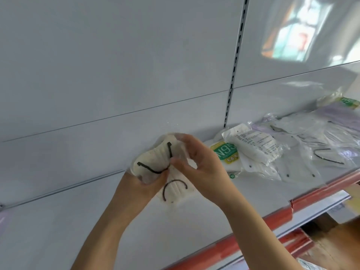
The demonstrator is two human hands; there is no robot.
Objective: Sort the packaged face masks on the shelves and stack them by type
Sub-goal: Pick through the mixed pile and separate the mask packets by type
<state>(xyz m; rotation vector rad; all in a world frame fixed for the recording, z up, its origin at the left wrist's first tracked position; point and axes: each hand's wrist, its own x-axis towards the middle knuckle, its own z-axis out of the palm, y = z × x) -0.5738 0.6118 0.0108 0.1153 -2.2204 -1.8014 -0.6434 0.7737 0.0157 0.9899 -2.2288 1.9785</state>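
1. Both my hands are up over the grey shelf (81, 221), working on one clear-bagged pack of white masks with black ear loops (155, 162). The pack is off the shelf, held in the air close to the back panel (116, 75).
2. My left hand (144, 184) grips it from below, thumb pinching the plastic at the lower left end, right where one black loop runs.
3. My right hand (202, 168) comes over the top, fingers curled and pinching the bag near its upper right edge. So both grips are clamped onto the same pack, nothing let go.
4. A second black loop curves across the bottom of the white stuff between my wrists. Can't tell if that's the same pack folded over or another one underneath.
5. Off to my right on the same shelf there's a messy heap: a green-and-yellow N95 pack (227, 152), lying flat just beside my right hand, with a white printed pack (257, 145) leaning across it.
6. Further right, more clear bags of white masks (303, 152) overlap each other, plus a pale purple pack (339, 114) near the back.
7. The shelf's front edge has a red strip (276, 215).
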